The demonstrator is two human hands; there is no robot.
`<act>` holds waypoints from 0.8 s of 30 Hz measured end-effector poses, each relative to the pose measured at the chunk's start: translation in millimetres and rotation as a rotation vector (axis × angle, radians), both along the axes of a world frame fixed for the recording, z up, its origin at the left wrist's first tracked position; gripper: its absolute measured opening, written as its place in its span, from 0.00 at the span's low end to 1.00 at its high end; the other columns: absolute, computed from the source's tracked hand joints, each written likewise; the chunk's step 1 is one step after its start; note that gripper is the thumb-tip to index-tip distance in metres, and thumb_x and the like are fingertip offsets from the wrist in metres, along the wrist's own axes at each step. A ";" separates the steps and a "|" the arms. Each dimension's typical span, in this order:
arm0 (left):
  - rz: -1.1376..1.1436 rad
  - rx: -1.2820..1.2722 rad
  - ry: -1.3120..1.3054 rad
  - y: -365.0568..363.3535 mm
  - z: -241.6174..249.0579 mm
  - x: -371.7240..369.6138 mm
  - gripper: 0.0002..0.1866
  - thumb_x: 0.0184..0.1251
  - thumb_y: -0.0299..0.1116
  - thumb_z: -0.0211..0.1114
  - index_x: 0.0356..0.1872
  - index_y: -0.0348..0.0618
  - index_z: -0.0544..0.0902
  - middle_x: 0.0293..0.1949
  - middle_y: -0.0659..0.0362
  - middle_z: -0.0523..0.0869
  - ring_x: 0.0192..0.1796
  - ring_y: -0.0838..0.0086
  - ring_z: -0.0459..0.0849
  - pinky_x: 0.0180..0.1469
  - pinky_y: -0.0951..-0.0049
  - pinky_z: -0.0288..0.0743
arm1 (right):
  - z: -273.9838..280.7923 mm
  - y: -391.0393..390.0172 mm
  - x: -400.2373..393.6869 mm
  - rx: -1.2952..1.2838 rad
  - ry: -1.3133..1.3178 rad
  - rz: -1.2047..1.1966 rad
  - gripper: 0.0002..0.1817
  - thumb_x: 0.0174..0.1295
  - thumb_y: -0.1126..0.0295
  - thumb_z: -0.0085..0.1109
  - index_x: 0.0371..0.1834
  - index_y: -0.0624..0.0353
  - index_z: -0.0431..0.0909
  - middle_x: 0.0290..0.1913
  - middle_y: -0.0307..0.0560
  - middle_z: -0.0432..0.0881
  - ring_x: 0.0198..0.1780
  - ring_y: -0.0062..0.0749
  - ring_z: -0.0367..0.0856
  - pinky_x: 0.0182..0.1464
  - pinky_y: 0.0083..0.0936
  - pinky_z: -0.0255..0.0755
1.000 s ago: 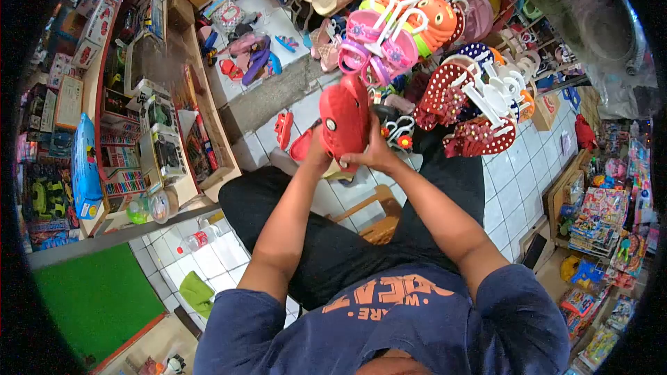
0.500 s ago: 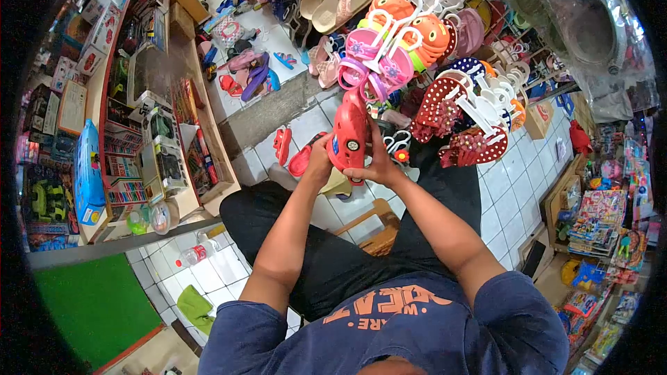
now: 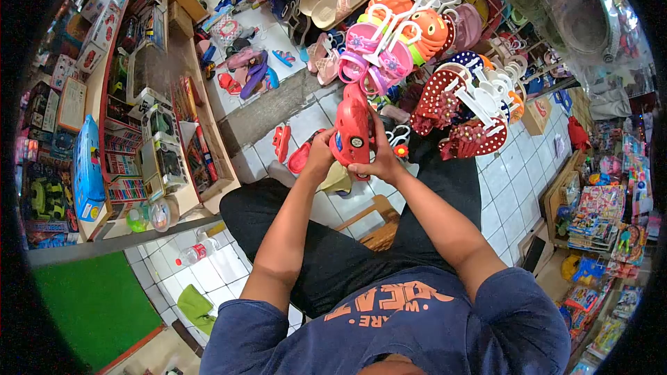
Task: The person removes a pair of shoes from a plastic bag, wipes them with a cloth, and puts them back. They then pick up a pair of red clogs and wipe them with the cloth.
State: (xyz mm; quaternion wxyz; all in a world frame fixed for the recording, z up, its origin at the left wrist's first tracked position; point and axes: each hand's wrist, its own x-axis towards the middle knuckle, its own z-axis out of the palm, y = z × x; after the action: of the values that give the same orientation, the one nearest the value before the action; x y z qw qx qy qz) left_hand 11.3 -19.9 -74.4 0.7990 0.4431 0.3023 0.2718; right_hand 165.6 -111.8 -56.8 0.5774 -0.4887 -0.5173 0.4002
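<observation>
A pair of red clogs [image 3: 353,127], shaped like a toy car with a black wheel on the side, is held upright between my hands over my lap. My left hand [image 3: 322,155] wraps its fingers round the left side of the clogs. On the right side, my right hand [image 3: 381,158] grips them, the thumb across the lower end. Just beyond their top hang pink and purple sandals [image 3: 379,55] on white hangers. Another red clog [image 3: 303,155] lies on the floor behind my left hand, with a small red sandal [image 3: 281,142] beside it.
Red polka-dot shoes [image 3: 455,107] on white hangers are at the right. A shelf of toy boxes [image 3: 149,118] stands left. A bottle [image 3: 197,252] and green cloth [image 3: 196,307] lie on the tiles. Toy packets [image 3: 601,215] line the right side. A wooden stool [image 3: 379,226] shows between my legs.
Both hands keep their hold on the red clogs, which have turned very slightly and shifted a little to the right. Nothing else has visibly moved.
</observation>
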 end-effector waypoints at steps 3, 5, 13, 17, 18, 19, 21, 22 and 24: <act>-0.047 0.193 0.127 6.0 -8.7 -0.1 0.22 0.61 0.26 0.70 0.57 0.37 0.81 0.49 0.60 0.87 0.46 0.77 0.85 0.50 0.72 0.79 | 2.7 -1.7 3.0 -0.093 0.133 0.029 0.73 0.36 0.65 0.82 0.82 0.52 0.33 0.74 0.52 0.59 0.72 0.39 0.65 0.71 0.39 0.64; -0.138 0.248 0.194 16.4 -1.1 -13.8 0.22 0.59 0.25 0.69 0.57 0.36 0.82 0.48 0.59 0.87 0.44 0.78 0.84 0.48 0.73 0.78 | 18.0 -4.2 0.1 -0.128 0.152 0.007 0.69 0.37 0.64 0.79 0.81 0.54 0.36 0.72 0.51 0.63 0.71 0.38 0.66 0.71 0.37 0.63; 0.069 0.109 0.160 54.1 -4.2 -53.4 0.24 0.60 0.38 0.58 0.53 0.31 0.81 0.47 0.54 0.86 0.52 0.69 0.84 0.47 0.72 0.77 | -47.3 -21.0 18.7 -0.460 0.731 0.402 0.47 0.48 0.45 0.68 0.72 0.51 0.64 0.65 0.47 0.76 0.64 0.44 0.76 0.67 0.39 0.69; -0.041 -0.231 -0.459 31.5 34.9 -41.1 0.45 0.60 0.54 0.64 0.73 0.36 0.60 0.67 0.44 0.69 0.69 0.53 0.71 0.70 0.52 0.66 | -39.6 -16.1 -7.2 -0.500 0.842 0.429 0.47 0.48 0.44 0.67 0.72 0.51 0.65 0.65 0.47 0.76 0.63 0.45 0.77 0.66 0.40 0.69; -0.136 -0.279 -0.573 27.5 33.2 -40.0 0.51 0.56 0.57 0.67 0.75 0.37 0.57 0.68 0.44 0.69 0.69 0.53 0.71 0.71 0.52 0.65 | -37.4 -14.9 -11.6 -0.510 0.870 0.434 0.46 0.49 0.43 0.67 0.71 0.51 0.65 0.65 0.47 0.76 0.63 0.45 0.77 0.66 0.41 0.69; -0.234 -0.327 -0.687 24.4 32.7 -38.4 0.56 0.52 0.60 0.69 0.76 0.39 0.54 0.68 0.45 0.68 0.69 0.53 0.71 0.72 0.51 0.64 | -36.2 -13.4 -16.5 -0.519 0.899 0.439 0.46 0.49 0.43 0.67 0.71 0.51 0.65 0.65 0.47 0.76 0.63 0.45 0.77 0.66 0.41 0.69; -0.265 -0.311 -0.611 16.8 31.3 -31.2 0.68 0.43 0.69 0.72 0.78 0.37 0.48 0.71 0.44 0.65 0.71 0.53 0.70 0.71 0.52 0.66 | -31.8 -20.8 -24.0 -0.536 0.956 0.445 0.46 0.49 0.42 0.66 0.71 0.51 0.66 0.65 0.47 0.76 0.63 0.45 0.77 0.66 0.42 0.70; -0.267 -0.409 -0.806 8.4 27.0 -24.3 0.69 0.43 0.70 0.72 0.78 0.35 0.46 0.72 0.43 0.65 0.71 0.52 0.69 0.73 0.52 0.63 | -29.8 -22.4 -26.1 -0.543 0.985 0.448 0.46 0.49 0.42 0.66 0.71 0.51 0.66 0.65 0.47 0.76 0.63 0.46 0.77 0.66 0.42 0.70; -0.268 -0.510 -0.998 6.2 7.4 -24.1 0.71 0.43 0.72 0.71 0.77 0.33 0.44 0.72 0.42 0.65 0.72 0.51 0.69 0.74 0.51 0.61 | -25.8 -21.3 -25.5 -0.557 1.044 0.450 0.45 0.50 0.41 0.65 0.71 0.51 0.66 0.64 0.47 0.77 0.63 0.46 0.77 0.66 0.43 0.70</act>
State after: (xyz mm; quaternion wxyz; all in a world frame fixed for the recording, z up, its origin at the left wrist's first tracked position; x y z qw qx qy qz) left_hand -12.8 -13.7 -67.0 0.9539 0.0888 -0.1142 0.2630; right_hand 140.1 -133.0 -82.6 0.5064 -0.2403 -0.1341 0.8172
